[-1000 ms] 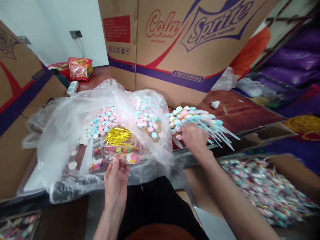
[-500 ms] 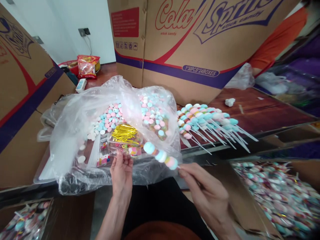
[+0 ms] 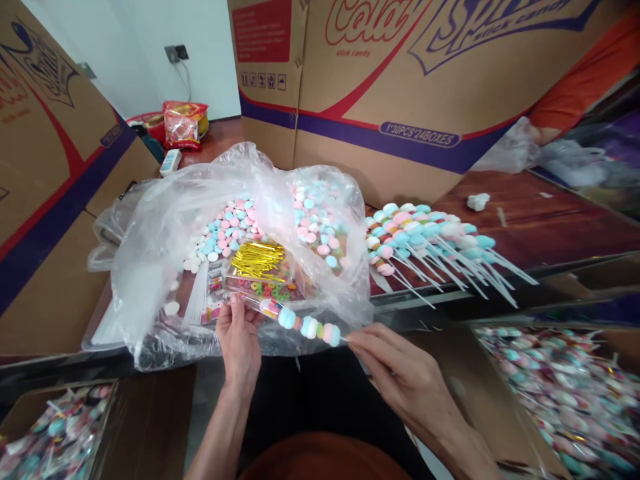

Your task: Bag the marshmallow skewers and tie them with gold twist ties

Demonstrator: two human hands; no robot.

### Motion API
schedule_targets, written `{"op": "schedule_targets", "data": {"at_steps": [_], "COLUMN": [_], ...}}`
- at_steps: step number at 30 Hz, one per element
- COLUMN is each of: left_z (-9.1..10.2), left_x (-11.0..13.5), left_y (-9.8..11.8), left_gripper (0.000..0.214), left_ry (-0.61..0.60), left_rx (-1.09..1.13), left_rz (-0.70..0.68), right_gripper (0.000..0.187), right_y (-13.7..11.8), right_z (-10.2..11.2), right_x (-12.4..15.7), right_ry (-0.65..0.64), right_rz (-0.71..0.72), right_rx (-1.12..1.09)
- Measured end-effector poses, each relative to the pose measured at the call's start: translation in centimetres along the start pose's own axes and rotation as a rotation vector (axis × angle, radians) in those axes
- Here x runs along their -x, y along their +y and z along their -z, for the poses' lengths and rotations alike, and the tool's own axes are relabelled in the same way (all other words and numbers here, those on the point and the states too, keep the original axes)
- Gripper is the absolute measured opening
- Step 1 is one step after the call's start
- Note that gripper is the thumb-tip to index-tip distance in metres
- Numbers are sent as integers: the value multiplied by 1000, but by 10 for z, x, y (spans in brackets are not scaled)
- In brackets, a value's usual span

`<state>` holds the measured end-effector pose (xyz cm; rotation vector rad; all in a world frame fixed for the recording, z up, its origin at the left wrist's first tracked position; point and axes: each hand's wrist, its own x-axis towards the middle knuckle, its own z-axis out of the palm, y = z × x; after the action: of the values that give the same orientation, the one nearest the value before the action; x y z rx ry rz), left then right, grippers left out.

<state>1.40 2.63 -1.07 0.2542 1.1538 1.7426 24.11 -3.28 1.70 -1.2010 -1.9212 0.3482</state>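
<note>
My right hand (image 3: pixel 400 377) pinches the stick of a candy skewer (image 3: pixel 309 326) with blue, white and pink pieces. Its far tip reaches my left hand (image 3: pixel 239 340), whose fingers pinch the edge of a small clear wrapper (image 3: pixel 260 303) lying on the big plastic bag (image 3: pixel 160 247). A bundle of gold twist ties (image 3: pixel 255 259) and coloured ring sweets (image 3: pixel 267 290) lie just beyond my left hand. A pile of finished candy skewers (image 3: pixel 425 243) lies on the table to the right.
Loose pastel candies (image 3: pixel 235 223) fill the plastic bag. Large Cola Sprite cartons (image 3: pixel 425 87) wall in the back and left. A box of wrapped skewers (image 3: pixel 560 393) sits at the lower right, another (image 3: pixel 50 433) at the lower left. A person in orange (image 3: pixel 585 73) is behind.
My right hand took one skewer from the pile on the right and carried it left and toward me, up to my left hand. The left hand stayed at the wrapper.
</note>
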Motion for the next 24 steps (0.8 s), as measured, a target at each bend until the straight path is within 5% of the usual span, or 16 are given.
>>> {"op": "schedule_targets", "data": {"at_steps": [14,20,24], "left_z": [3,9,11], "left_x": [1,1,0], "left_y": [-1,1,-1], "left_gripper": [44,38,39], "left_ry": [4,-78,-31], "left_rx": [-48,-281,-331], "left_rz": [15,-177,-282], "right_gripper": [17,19,18], "right_y": [-2,-2,-5], "right_z": [-7,-4,-10], "right_x": [2,4,5], "right_ry": [-22,-52,49], "right_rz": [-138,-102,-106], "right_rx": [-209,-66,-59]}}
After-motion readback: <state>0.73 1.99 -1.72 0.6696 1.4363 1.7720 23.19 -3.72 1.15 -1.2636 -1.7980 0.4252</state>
